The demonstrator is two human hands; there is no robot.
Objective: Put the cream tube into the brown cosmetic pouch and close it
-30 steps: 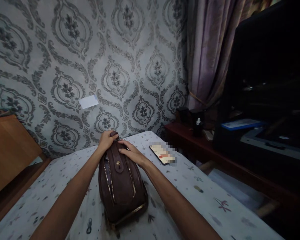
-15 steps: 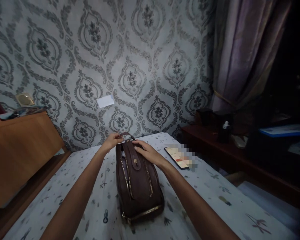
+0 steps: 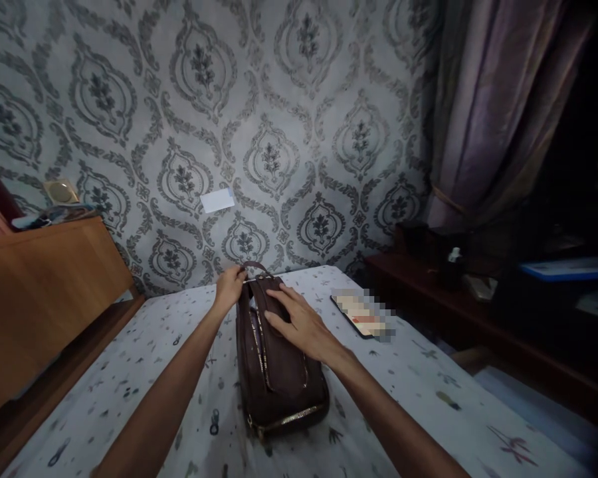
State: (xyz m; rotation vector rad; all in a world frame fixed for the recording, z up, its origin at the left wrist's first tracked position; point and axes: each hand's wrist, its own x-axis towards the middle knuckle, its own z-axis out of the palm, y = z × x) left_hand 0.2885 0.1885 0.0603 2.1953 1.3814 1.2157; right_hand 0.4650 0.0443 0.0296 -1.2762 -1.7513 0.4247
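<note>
A dark brown bag (image 3: pixel 284 378) with gold zippers lies on the bed with its front face up and its handle at the far end. My left hand (image 3: pixel 230 285) is closed on the bag's far left corner, beside the handle (image 3: pixel 255 265). Over the upper right of the front face rests my right hand (image 3: pixel 301 323), its fingers spread and holding nothing. The palm hides part of the strap and its gold stud. Two zipper lines show left of the hand, and another zipper curves across the near end.
A phone (image 3: pixel 361 317), partly pixelated, lies right of the bag on the patterned sheet (image 3: pixel 403 411). A wooden headboard (image 3: pixel 54 292) stands at left. Dark red furniture (image 3: pixel 408 282) with small items is at right, by a curtain (image 3: pixel 483 113).
My right hand has slid nearer along the bag and spread its fingers, now covering the stud. My left hand keeps to the far left corner. The view has shifted slightly.
</note>
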